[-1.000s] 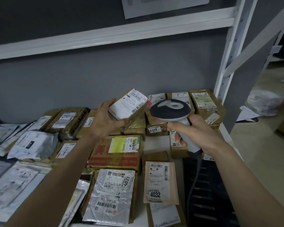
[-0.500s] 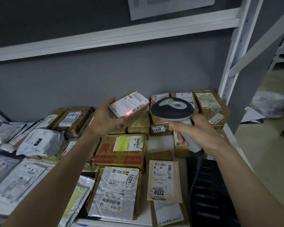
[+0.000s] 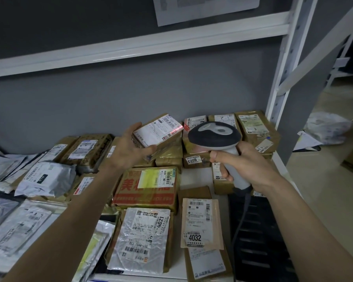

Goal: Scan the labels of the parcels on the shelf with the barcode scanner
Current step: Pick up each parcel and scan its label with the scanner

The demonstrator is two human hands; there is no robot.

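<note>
A white metal shelf against a grey wall is crowded with parcels. At the far left lie flat grey plastic mailers, with a crumpled white mailer bag resting on top of them. Behind these sits a brown carton bearing a white label.

The person's left arm reaches in from the lower left. The left hand grips a small cardboard parcel, thumb on the near edge and fingers curled around the far side, lifting it clear of the shelf and tilting its white label up toward the viewer. A red scan line glows across the barcode at the label's right end.

Below the lifted parcel lies a brown box with red printing, and nearer the viewer a silver-wrapped parcel marked 4021. Just right of it lies a tan envelope marked 4032.

The right hand wraps firmly around the grey handle of the barcode scanner, index finger curled at the front of the grip. The scanner's dark head points left at the lifted parcel, close to it but not touching. A cable hangs from the handle base.

Behind the scanner, a box labelled 6023 and more stacked cartons fill the back right corner beside the shelf's white upright post.
</note>
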